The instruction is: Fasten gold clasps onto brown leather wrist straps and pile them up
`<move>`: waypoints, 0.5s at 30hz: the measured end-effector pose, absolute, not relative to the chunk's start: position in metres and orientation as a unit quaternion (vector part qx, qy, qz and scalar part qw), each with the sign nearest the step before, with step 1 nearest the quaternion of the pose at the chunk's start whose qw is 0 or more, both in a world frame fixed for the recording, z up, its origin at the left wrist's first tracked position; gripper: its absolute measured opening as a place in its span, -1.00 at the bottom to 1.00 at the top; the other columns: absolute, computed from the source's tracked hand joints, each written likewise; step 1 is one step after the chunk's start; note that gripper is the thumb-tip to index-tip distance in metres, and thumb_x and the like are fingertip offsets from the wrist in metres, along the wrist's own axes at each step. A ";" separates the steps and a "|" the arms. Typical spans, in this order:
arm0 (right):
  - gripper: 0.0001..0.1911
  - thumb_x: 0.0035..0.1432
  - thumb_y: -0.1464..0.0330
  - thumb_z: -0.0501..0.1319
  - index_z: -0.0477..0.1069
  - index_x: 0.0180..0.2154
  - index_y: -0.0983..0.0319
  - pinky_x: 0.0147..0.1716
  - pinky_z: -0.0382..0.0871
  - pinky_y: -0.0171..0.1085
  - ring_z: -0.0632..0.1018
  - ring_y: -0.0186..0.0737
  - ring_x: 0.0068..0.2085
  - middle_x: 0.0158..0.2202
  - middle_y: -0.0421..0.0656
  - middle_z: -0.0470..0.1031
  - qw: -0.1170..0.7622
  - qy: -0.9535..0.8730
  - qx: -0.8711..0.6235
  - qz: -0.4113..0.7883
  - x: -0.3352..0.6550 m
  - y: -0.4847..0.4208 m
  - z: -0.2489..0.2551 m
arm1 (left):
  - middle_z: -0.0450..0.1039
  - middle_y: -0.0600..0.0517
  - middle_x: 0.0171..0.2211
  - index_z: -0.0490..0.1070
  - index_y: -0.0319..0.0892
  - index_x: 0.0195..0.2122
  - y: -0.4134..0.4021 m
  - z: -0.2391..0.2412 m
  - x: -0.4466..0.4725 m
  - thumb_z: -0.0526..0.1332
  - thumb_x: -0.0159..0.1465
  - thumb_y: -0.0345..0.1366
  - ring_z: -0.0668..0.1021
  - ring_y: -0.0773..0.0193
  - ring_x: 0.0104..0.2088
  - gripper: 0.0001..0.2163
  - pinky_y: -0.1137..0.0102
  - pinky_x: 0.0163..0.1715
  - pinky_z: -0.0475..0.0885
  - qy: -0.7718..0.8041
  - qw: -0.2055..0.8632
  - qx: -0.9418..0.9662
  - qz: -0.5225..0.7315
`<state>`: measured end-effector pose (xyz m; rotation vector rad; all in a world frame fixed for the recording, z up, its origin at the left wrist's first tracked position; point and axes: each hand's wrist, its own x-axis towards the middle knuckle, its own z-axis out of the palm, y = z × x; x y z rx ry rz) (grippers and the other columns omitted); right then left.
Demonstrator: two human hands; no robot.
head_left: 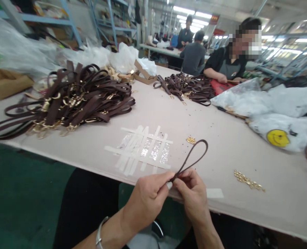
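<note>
A dark brown leather strap (187, 160), bent into a loop, rises from between my two hands at the table's near edge. My left hand (152, 192) pinches the base of the loop from the left. From the right, my right hand (193, 192) grips the same strap with thumb and fingers. The strap's lower end is hidden by my fingers. Just beyond the loop lies a small heap of gold metal pieces (191, 139). Farther right is a second scatter of gold metal pieces (249, 180).
A big pile of brown straps with gold clasps (83, 100) covers the table's left; another strap pile (187, 86) lies farther back. White tape strips (137, 152) are stuck on the tabletop. Plastic bags (285, 128) stand at right. A co-worker (228, 62) sits opposite.
</note>
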<state>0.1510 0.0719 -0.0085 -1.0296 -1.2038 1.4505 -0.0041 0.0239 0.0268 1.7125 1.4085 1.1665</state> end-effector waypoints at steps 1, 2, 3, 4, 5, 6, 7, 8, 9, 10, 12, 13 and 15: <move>-0.73 0.08 0.30 0.41 0.33 -0.33 0.18 -0.35 0.37 -0.39 0.46 -0.36 -0.36 -0.40 -0.29 0.45 0.480 -0.489 -0.414 0.599 0.149 0.071 -0.005 | 0.63 0.00 -0.15 0.53 -0.12 0.03 0.024 0.026 -0.004 0.08 0.30 -0.50 0.63 0.22 -0.18 -0.64 0.41 -0.13 0.47 0.531 0.307 0.651 0.447; -0.73 0.07 0.31 0.41 0.32 -0.32 0.18 -0.35 0.37 -0.40 0.46 -0.37 -0.35 -0.39 -0.30 0.44 0.484 -0.484 -0.407 0.605 0.146 0.071 -0.001 | 0.62 -0.01 -0.12 0.53 -0.12 0.04 0.024 0.026 -0.004 0.09 0.31 -0.48 0.63 0.21 -0.14 -0.65 0.40 -0.10 0.47 0.529 0.310 0.647 0.452; -0.72 0.06 0.32 0.41 0.31 -0.31 0.17 -0.35 0.37 -0.40 0.45 -0.37 -0.36 -0.39 -0.31 0.43 0.488 -0.478 -0.402 0.610 0.145 0.070 0.003 | 0.61 -0.02 -0.10 0.53 -0.11 0.04 0.025 0.026 -0.003 0.10 0.31 -0.46 0.62 0.19 -0.11 -0.66 0.39 -0.08 0.47 0.529 0.328 0.635 0.458; -0.71 0.06 0.32 0.41 0.30 -0.30 0.16 -0.36 0.37 -0.39 0.45 -0.38 -0.37 -0.40 -0.33 0.42 0.487 -0.477 -0.399 0.614 0.144 0.071 0.007 | 0.61 -0.03 -0.10 0.52 -0.11 0.06 0.026 0.026 -0.001 0.11 0.32 -0.42 0.62 0.17 -0.12 -0.67 0.38 -0.10 0.48 0.530 0.359 0.611 0.466; -0.71 0.07 0.32 0.40 0.29 -0.28 0.16 -0.36 0.38 -0.38 0.46 -0.37 -0.37 -0.40 -0.33 0.42 0.478 -0.485 -0.399 0.614 0.144 0.072 0.011 | 0.61 -0.03 -0.12 0.51 -0.11 0.08 0.028 0.027 0.000 0.13 0.33 -0.38 0.62 0.17 -0.16 -0.67 0.38 -0.16 0.50 0.531 0.404 0.578 0.471; -0.73 0.10 0.31 0.38 0.30 -0.26 0.15 -0.36 0.39 -0.37 0.48 -0.36 -0.38 -0.39 -0.32 0.43 0.464 -0.505 -0.404 0.605 0.148 0.074 0.014 | 0.61 -0.02 -0.19 0.49 -0.12 0.11 0.029 0.027 0.002 0.13 0.34 -0.33 0.62 0.19 -0.24 -0.67 0.38 -0.23 0.51 0.531 0.457 0.535 0.472; -0.77 0.13 0.30 0.35 0.31 -0.23 0.15 -0.34 0.40 -0.34 0.50 -0.34 -0.37 -0.38 -0.30 0.46 0.449 -0.537 -0.416 0.581 0.154 0.076 0.017 | 0.59 0.00 -0.28 0.46 -0.14 0.14 0.031 0.026 0.003 0.14 0.34 -0.29 0.60 0.22 -0.32 -0.64 0.39 -0.30 0.50 0.530 0.508 0.488 0.472; -0.79 0.17 0.28 0.32 0.34 -0.20 0.15 -0.31 0.42 -0.32 0.52 -0.31 -0.34 -0.36 -0.27 0.49 0.436 -0.575 -0.438 0.536 0.165 0.079 0.018 | 0.56 0.02 -0.35 0.42 -0.16 0.18 0.033 0.025 0.004 0.14 0.34 -0.26 0.56 0.25 -0.40 -0.61 0.40 -0.36 0.49 0.528 0.551 0.441 0.472; -0.81 0.20 0.27 0.29 0.36 -0.17 0.15 -0.26 0.43 -0.29 0.55 -0.28 -0.30 -0.32 -0.24 0.53 0.427 -0.614 -0.467 0.473 0.180 0.083 0.018 | 0.53 0.04 -0.40 0.39 -0.18 0.21 0.034 0.024 0.005 0.15 0.33 -0.25 0.53 0.28 -0.45 -0.58 0.41 -0.39 0.47 0.526 0.580 0.401 0.476; -0.81 0.22 0.25 0.26 0.38 -0.14 0.15 -0.21 0.44 -0.25 0.56 -0.25 -0.27 -0.29 -0.21 0.55 0.420 -0.647 -0.501 0.393 0.198 0.086 0.018 | 0.51 0.05 -0.42 0.37 -0.19 0.23 0.035 0.022 0.005 0.16 0.32 -0.24 0.50 0.31 -0.47 -0.56 0.42 -0.40 0.45 0.525 0.598 0.367 0.482; -0.78 0.24 0.23 0.22 0.41 -0.11 0.15 -0.15 0.44 -0.19 0.58 -0.19 -0.24 -0.24 -0.16 0.58 0.398 -0.685 -0.571 0.217 0.243 0.095 0.013 | 0.50 0.04 -0.37 0.36 -0.20 0.24 0.035 0.020 0.004 0.19 0.31 -0.21 0.46 0.35 -0.46 -0.53 0.46 -0.43 0.40 0.520 0.614 0.318 0.502; -0.78 0.24 0.23 0.19 0.41 -0.10 0.16 -0.15 0.44 -0.17 0.58 -0.17 -0.25 -0.23 -0.14 0.58 0.378 -0.693 -0.599 0.137 0.268 0.099 0.010 | 0.51 0.03 -0.34 0.36 -0.20 0.23 0.035 0.020 0.003 0.20 0.30 -0.19 0.43 0.37 -0.47 -0.52 0.47 -0.46 0.36 0.516 0.618 0.299 0.511; -0.76 0.26 0.25 0.13 0.40 -0.08 0.18 -0.16 0.44 -0.13 0.58 -0.12 -0.24 -0.21 -0.09 0.58 0.312 -0.711 -0.630 0.017 0.312 0.106 0.003 | 0.50 0.01 -0.29 0.39 -0.22 0.20 0.034 0.022 0.003 0.22 0.28 -0.15 0.39 0.38 -0.47 -0.52 0.48 -0.52 0.30 0.512 0.627 0.265 0.524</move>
